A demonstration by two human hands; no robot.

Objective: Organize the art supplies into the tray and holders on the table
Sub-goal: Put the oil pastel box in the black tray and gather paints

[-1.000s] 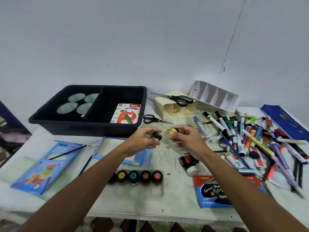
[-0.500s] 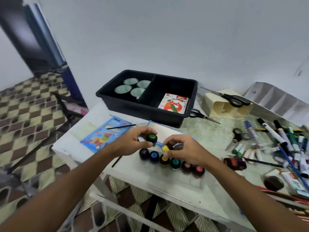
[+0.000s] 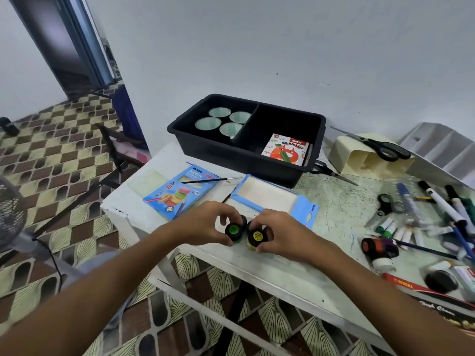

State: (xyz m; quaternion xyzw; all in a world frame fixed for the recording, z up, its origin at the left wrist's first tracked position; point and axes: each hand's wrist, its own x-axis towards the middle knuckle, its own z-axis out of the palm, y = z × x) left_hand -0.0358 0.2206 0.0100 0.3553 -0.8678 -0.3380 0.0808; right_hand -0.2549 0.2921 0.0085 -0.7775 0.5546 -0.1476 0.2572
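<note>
My left hand (image 3: 205, 223) grips a small paint pot with a green lid (image 3: 233, 231), low over the table's front part. Right beside it my right hand (image 3: 279, 233) grips a paint pot with a yellow lid (image 3: 257, 237); the two pots nearly touch. Both hands hide the row of other paint pots underneath. Behind them lies an open blue box tray (image 3: 267, 197). The black tray (image 3: 303, 165) stands at the back, with several pale green cups (image 3: 208, 123) in its left section and an oil pastels box (image 3: 285, 149) in its right.
A blue neon pencil box (image 3: 177, 191) with a thin brush (image 3: 210, 179) lies left. A cream holder (image 3: 359, 158) lies on its side with scissors (image 3: 380, 146) on it. Markers and pens (image 3: 442, 204) are heaped at right. The table's left edge drops to a tiled floor.
Both hands came down and toward the front edge with their pots, and now cover the row of paint pots. The camera turned further left and down.
</note>
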